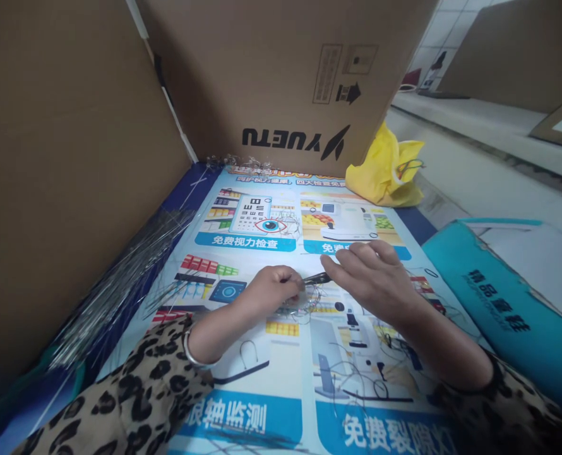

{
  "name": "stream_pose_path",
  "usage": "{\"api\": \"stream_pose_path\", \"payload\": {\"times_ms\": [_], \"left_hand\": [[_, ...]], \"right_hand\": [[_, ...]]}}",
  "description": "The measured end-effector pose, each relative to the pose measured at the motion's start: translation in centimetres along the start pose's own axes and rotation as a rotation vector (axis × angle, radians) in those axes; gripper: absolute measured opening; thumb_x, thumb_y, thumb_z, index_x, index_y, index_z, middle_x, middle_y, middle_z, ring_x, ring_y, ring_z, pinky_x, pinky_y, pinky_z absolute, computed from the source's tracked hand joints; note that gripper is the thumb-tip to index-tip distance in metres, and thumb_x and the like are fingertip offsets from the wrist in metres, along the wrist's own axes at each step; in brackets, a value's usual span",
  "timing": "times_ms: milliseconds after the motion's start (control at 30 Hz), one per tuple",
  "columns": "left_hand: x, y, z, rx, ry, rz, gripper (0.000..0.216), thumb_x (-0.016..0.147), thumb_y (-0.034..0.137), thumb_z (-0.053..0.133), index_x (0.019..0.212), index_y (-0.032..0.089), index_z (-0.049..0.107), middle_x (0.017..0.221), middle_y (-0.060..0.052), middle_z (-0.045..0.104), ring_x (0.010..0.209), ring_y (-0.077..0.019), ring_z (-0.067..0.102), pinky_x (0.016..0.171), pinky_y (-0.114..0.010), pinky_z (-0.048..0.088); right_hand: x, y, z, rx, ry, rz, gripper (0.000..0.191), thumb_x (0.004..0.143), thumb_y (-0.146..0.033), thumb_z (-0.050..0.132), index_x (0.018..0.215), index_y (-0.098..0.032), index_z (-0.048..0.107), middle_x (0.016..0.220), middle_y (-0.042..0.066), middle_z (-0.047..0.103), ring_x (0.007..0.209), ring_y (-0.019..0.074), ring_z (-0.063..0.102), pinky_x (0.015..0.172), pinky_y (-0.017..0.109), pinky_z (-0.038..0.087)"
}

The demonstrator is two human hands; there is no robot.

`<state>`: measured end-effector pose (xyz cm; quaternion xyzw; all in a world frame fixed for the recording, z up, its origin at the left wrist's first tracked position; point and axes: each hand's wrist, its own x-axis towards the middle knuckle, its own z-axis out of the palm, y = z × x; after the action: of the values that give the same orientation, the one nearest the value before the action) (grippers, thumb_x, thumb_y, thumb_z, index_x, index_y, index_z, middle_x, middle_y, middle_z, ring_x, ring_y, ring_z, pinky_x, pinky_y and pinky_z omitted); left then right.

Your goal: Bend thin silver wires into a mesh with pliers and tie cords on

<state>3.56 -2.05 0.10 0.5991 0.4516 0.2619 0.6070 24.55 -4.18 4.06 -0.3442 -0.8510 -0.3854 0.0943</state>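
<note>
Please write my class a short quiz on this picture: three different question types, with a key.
1. Multiple choice: which hand holds the slim, dark metal tool? A) left; B) right; C) neither.
2. True or false: the bundle of thin, straight, silvery wires lies on the person's left.
3. Fill in: the crumpled, bright yellow bag sits at the lower right of the upright brown cardboard panel, which bears the upside-down word ____.

Key: 1. B, the right hand. 2. True. 3. YUETU.

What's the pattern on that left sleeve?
Dark leopard spots on the left sleeve, clearest in the head view.
</note>
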Motion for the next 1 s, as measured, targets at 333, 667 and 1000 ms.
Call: {"api": "stream_pose_path", "payload": {"times_ms": [333, 667, 1000], "left_hand": [[0.2, -0.1, -0.3, 0.17, -0.007, 0.003, 0.015, 0.066, 0.024, 0.049, 0.071, 0.016, 0.061, 0.059, 0.0, 0.06, 0.056, -0.0122, 0.055, 0.055, -0.022, 0.042], [0.1, 0.6, -0.5, -0.063, -0.006, -0.075, 0.012, 0.064, 0.026, 0.057, 0.066, 0.014, 0.06, 0.053, 0.001, 0.056, 0.05, -0.01, 0.051, 0.052, -0.021, 0.04], [0.1, 0.5, -0.4, -0.134, 0.016, -0.077, 0.01, 0.064, 0.022, 0.058, 0.068, 0.013, 0.06, 0.055, 0.001, 0.056, 0.05, -0.0091, 0.051, 0.052, -0.021, 0.039]], "right_hand": [[1.3, 0.6, -0.7, 0.069, -0.115, -0.103, 0.019, 0.087, -0.015, 0.042, 0.098, -0.02, 0.056, 0.087, 0.003, 0.058, 0.086, 0.0192, 0.042, 0.082, 0.038, 0.027], [1.8, 0.3, -0.6, 0.024, -0.095, -0.081, 0.016, 0.084, -0.013, 0.046, 0.091, -0.021, 0.058, 0.083, 0.003, 0.059, 0.082, 0.0188, 0.042, 0.08, 0.037, 0.026], [1.5, 0.0, -0.3, 0.003, -0.061, -0.051, 0.016, 0.084, -0.016, 0.047, 0.093, -0.019, 0.06, 0.075, 0.003, 0.057, 0.079, 0.0193, 0.04, 0.079, 0.037, 0.026]]}}
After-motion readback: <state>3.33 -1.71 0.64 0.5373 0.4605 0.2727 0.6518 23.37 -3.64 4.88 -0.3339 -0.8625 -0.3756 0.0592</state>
